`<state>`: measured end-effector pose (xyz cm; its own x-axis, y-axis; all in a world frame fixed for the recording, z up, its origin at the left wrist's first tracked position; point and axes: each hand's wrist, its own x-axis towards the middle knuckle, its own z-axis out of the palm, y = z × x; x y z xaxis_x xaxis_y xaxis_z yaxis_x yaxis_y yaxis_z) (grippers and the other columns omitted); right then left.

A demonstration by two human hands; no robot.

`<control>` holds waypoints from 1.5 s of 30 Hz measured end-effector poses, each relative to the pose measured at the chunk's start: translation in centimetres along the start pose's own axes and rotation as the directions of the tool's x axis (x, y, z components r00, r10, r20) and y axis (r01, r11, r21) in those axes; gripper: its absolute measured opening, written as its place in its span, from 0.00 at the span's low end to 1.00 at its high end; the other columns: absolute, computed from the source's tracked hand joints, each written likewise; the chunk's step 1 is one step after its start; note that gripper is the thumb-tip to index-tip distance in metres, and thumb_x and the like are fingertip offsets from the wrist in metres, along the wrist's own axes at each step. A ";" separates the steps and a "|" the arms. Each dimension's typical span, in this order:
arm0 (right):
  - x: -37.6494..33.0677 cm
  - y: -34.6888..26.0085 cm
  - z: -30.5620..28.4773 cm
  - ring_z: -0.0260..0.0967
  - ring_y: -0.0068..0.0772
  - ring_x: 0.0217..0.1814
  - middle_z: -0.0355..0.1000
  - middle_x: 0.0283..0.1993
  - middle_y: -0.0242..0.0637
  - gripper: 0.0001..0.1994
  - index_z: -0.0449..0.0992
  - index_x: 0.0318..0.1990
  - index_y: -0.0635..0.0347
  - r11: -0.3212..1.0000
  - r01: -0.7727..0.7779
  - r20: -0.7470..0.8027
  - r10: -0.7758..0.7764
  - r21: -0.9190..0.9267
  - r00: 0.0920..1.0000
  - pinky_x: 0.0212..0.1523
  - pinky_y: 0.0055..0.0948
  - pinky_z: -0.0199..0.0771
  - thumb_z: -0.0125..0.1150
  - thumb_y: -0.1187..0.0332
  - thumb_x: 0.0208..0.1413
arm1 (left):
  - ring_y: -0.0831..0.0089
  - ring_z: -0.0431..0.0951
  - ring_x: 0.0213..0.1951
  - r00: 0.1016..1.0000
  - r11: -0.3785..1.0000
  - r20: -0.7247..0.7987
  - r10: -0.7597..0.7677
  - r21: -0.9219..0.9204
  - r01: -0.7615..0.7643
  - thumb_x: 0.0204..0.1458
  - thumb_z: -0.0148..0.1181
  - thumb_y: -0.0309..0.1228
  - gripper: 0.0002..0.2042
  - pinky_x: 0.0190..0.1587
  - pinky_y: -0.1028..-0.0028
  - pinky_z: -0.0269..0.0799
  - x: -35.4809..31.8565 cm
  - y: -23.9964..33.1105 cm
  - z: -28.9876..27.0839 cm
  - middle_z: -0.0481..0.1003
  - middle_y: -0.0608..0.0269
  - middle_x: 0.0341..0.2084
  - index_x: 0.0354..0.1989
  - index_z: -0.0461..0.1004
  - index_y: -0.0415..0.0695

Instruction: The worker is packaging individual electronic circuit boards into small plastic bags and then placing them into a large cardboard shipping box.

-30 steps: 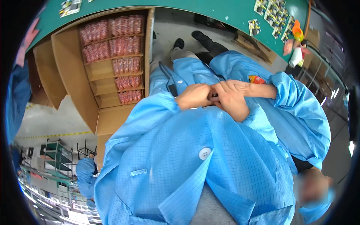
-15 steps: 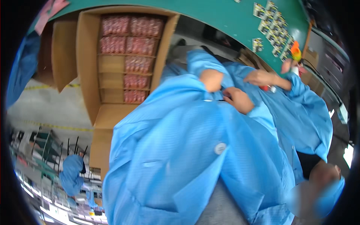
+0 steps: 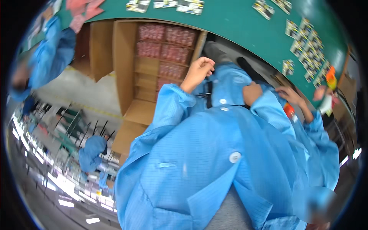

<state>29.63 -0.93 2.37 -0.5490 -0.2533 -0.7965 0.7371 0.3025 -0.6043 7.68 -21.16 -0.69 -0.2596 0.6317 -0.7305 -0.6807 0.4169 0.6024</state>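
My left hand (image 3: 199, 73) is raised beside my waist, its fingers curled in and nothing showing between them. Low against the front of my blue smock (image 3: 184, 134) rests my right hand (image 3: 252, 94), closed, its fingertips turned away from view. A thin black strap (image 3: 234, 105) crosses my waist and runs up to the right hand; whether the fingers grip it is hidden. Past my left hand stands an open cardboard box (image 3: 124, 69) with cardboard dividers, holding rows of pink-red packed pieces (image 3: 172, 51).
A green table (image 3: 230, 23) curves across the far side, with small printed packets (image 3: 306, 50) and pink sheets (image 3: 86, 9) on it. Close at my right sits a co-worker in blue (image 3: 318, 142); another person (image 3: 50, 57) is at far left. An orange-and-yellow object (image 3: 331, 78) stands at the table's right end.
My left hand has come away from my waist, up and to the left. The right hand stays at the smock front. The view has shifted, showing more of the table and the person at left.
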 end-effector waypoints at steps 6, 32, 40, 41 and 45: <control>1.1 0.2 0.3 0.69 0.39 0.43 0.76 0.23 0.39 0.08 0.80 0.21 0.59 0.481 -0.343 -0.486 -0.209 -0.807 0.849 0.41 0.36 0.65 0.56 0.69 0.43 | 0.83 0.71 0.28 0.870 0.985 -0.467 0.157 0.141 -0.101 0.58 0.55 0.28 0.06 0.28 0.81 0.66 -0.3 -3.3 -12.7 0.74 0.67 0.29 0.42 0.72 0.41; 19.1 -2.9 -21.1 0.69 0.47 0.46 0.74 0.42 0.42 0.10 0.76 0.39 0.56 0.503 -0.337 -0.579 -0.795 -0.796 0.180 0.47 0.44 0.66 0.58 0.70 0.48 | 0.47 0.69 0.48 0.641 0.290 -0.329 0.693 0.942 0.170 0.41 0.66 0.41 0.24 0.49 0.49 0.65 18.7 -6.4 -31.1 0.69 0.46 0.46 0.45 0.70 0.42; 19.9 -3.8 -19.1 0.67 0.45 0.49 0.73 0.46 0.40 0.11 0.76 0.41 0.54 0.606 -0.352 -0.661 -0.748 -0.714 0.053 0.51 0.43 0.63 0.57 0.71 0.47 | 0.41 0.63 0.52 0.637 0.294 -0.242 0.732 0.955 0.025 0.42 0.64 0.35 0.24 0.52 0.48 0.62 18.3 -8.9 -20.7 0.64 0.42 0.50 0.49 0.70 0.43; 19.9 -4.4 -18.7 0.67 0.45 0.49 0.73 0.46 0.40 0.11 0.76 0.41 0.54 0.614 -0.354 -0.670 -0.740 -0.706 0.054 0.51 0.43 0.63 0.57 0.71 0.47 | 0.41 0.62 0.52 0.753 0.334 -0.161 0.639 0.939 -0.083 0.42 0.63 0.35 0.24 0.53 0.47 0.61 18.2 -9.7 -20.3 0.64 0.42 0.50 0.51 0.69 0.44; 18.9 -5.7 -18.3 0.64 0.48 0.48 0.66 0.43 0.46 0.10 0.71 0.38 0.59 0.618 -0.340 -0.675 -0.734 -0.709 0.072 0.52 0.42 0.62 0.53 0.75 0.46 | 0.43 0.63 0.53 0.790 0.134 -0.255 0.558 0.967 0.218 0.44 0.62 0.35 0.29 0.53 0.47 0.61 18.4 -11.9 -17.2 0.63 0.47 0.53 0.60 0.66 0.55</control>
<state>7.82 9.39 -9.57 -0.8468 0.3801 0.3721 0.3634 0.9243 -0.1170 -0.84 -25.72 -26.84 -0.7592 0.5650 -0.3232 0.5150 0.8251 0.2325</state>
